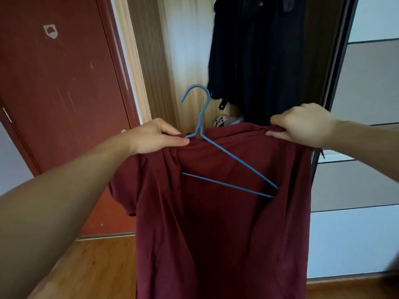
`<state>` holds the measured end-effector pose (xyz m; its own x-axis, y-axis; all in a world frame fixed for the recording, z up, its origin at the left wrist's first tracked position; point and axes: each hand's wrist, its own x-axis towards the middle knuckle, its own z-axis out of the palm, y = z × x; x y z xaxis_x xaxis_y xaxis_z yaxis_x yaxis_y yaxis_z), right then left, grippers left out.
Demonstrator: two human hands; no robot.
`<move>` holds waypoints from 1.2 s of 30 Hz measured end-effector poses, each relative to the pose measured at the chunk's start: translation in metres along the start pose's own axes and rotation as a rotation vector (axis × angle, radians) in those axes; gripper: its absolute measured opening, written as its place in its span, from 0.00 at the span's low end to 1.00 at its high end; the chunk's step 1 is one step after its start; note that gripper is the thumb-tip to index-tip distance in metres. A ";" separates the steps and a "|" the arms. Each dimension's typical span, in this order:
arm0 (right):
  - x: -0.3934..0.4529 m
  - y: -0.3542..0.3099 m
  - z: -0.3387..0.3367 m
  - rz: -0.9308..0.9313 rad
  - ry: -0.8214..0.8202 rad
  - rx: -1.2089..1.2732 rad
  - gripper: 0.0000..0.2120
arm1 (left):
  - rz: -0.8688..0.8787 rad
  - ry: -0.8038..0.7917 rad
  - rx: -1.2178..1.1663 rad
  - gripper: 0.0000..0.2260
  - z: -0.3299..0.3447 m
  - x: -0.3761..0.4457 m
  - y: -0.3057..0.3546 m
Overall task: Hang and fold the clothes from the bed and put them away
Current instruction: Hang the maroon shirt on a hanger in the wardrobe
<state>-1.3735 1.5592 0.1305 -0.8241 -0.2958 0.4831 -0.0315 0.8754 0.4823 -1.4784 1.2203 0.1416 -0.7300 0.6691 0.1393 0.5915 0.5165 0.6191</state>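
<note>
Hanging behind the maroon shirt (216,223), a dark garment (254,57) fills the wardrobe (172,50).

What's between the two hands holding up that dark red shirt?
In the head view, the blue hanger and the shirt's top edge lie between the left hand and right hand.

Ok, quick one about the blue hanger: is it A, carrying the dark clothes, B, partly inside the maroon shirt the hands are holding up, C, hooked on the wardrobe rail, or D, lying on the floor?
B: the blue hanger sits partly inside the maroon shirt, its hook free in the air, while the left hand and right hand grip the shirt's top.
</note>
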 end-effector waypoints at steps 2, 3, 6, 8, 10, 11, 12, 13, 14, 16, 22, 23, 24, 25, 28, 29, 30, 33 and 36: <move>0.000 -0.002 -0.004 -0.054 -0.026 -0.139 0.24 | -0.007 -0.027 -0.027 0.16 -0.003 -0.001 0.002; 0.000 -0.002 -0.005 -0.059 -0.060 -0.194 0.25 | -0.003 -0.035 -0.031 0.21 -0.004 -0.002 0.002; 0.001 -0.005 -0.006 -0.053 -0.157 -0.321 0.22 | -0.004 -0.023 -0.064 0.23 -0.004 -0.003 0.002; 0.002 -0.013 -0.005 0.055 -0.187 -0.259 0.20 | -0.027 0.017 -0.068 0.15 0.001 -0.001 0.003; 0.005 -0.019 -0.005 0.308 -0.201 0.050 0.18 | -0.052 0.062 -0.030 0.09 0.010 0.002 0.002; 0.006 -0.022 -0.006 0.444 -0.228 0.243 0.17 | -0.069 0.087 -0.019 0.07 0.016 0.004 0.002; 0.008 -0.023 -0.007 0.525 -0.248 0.387 0.17 | -0.085 0.116 -0.011 0.06 0.021 0.007 0.001; 0.010 -0.021 -0.008 0.555 -0.264 0.457 0.16 | -0.095 0.142 0.005 0.05 0.025 0.008 0.001; 0.011 -0.020 -0.010 0.568 -0.284 0.496 0.16 | -0.105 0.168 0.022 0.05 0.029 0.009 0.000; 0.012 -0.020 -0.015 0.608 -0.309 0.575 0.16 | -0.112 0.224 0.006 0.05 0.033 0.012 -0.004; 0.026 -0.032 -0.028 0.780 -0.277 1.026 0.12 | -0.103 0.331 -0.065 0.09 0.048 0.021 0.000; 0.028 -0.036 -0.031 0.790 -0.264 1.092 0.12 | -0.084 0.324 -0.085 0.09 0.051 0.022 0.002; 0.030 -0.039 -0.035 0.789 -0.254 1.141 0.12 | -0.064 0.317 -0.105 0.10 0.055 0.024 0.004; 0.032 -0.041 -0.038 0.781 -0.256 1.177 0.11 | -0.049 0.316 -0.119 0.12 0.058 0.025 0.005; 0.030 -0.049 -0.047 0.739 -0.356 1.268 0.08 | -0.005 0.335 -0.205 0.10 0.066 0.025 0.011; 0.028 -0.050 -0.049 0.713 -0.394 1.274 0.07 | 0.001 0.349 -0.237 0.09 0.068 0.025 0.012; 0.027 -0.053 -0.051 0.690 -0.411 1.279 0.07 | 0.006 0.366 -0.253 0.08 0.070 0.026 0.014; 0.025 -0.054 -0.064 0.590 -0.521 1.294 0.15 | 0.034 0.399 -0.272 0.08 0.072 0.027 0.014; 0.026 -0.039 -0.086 0.463 -0.618 1.021 0.25 | 0.102 0.394 -0.304 0.07 0.070 0.027 0.018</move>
<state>-1.3448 1.4849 0.1868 -0.9905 0.0991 -0.0957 0.1356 0.8249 -0.5488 -1.4631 1.2848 0.1021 -0.7824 0.4249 0.4554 0.5827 0.2411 0.7761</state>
